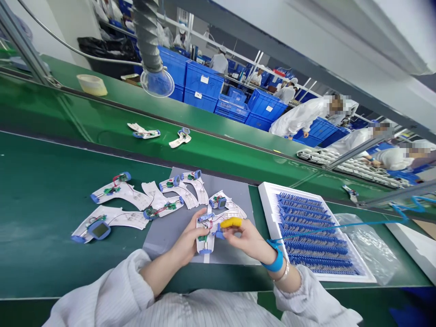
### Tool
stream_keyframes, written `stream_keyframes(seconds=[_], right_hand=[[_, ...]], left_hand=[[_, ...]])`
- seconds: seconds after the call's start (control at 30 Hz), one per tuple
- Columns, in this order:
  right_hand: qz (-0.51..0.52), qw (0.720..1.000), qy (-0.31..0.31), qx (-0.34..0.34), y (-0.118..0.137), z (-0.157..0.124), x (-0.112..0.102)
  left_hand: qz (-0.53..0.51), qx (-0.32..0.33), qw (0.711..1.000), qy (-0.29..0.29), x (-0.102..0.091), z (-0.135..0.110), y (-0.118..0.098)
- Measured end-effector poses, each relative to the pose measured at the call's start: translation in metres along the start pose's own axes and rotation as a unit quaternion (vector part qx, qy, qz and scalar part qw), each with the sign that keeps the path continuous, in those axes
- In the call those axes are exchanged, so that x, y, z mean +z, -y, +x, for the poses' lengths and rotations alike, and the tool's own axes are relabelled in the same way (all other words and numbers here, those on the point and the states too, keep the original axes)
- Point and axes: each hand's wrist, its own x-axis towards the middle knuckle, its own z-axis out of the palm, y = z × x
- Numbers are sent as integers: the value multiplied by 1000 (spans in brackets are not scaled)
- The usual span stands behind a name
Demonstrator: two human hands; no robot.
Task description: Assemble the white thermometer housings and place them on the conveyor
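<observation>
Left hand (pixel 187 238) grips a wired white circuit piece (pixel 205 240) on a gray mat (pixel 163 238), near 6 o'clock in view. Right hand (pixel 247 240), wearing a yellow finger cot (pixel 231 222), pinches the piece's blue end (pixel 220 232). More pieces (pixel 119 193) lie at 9 o'clock; tray of blue parts (pixel 306 231) at 3 o'clock.

The left hand (pixel 187 240) hides part of the circuit assembly (pixel 205 245), its wires too small to trace

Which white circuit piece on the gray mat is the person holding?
The one nearest the person, held by the left hand, with the right hand at its blue clip; the others lie untouched.
</observation>
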Motion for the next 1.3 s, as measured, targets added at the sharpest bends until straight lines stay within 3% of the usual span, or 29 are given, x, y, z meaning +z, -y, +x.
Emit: stream_keyframes(seconds=[0.27, 0.5, 0.77, 0.97, 1.17, 1.3], right_hand=[[-16, 1000, 18, 12, 6, 5, 1], [-144, 988, -5, -61, 3, 2, 1], [-300, 946, 0, -122, -3, 3, 5], [-338, 928, -29, -155, -12, 2, 9], [-384, 901, -78, -185, -13, 4, 14], [-403, 889, -89, -200, -5, 4, 5]], left_hand=[[57, 46, 997, 36, -4, 2, 8], [49, 76, 994, 56, -4, 3, 9], [51, 58, 997, 21, -2, 3, 9], [42, 47, 998, 6, -1, 2, 11], [46, 89, 995, -15, -4, 8, 14], [50, 78, 994, -49, -5, 11, 11]])
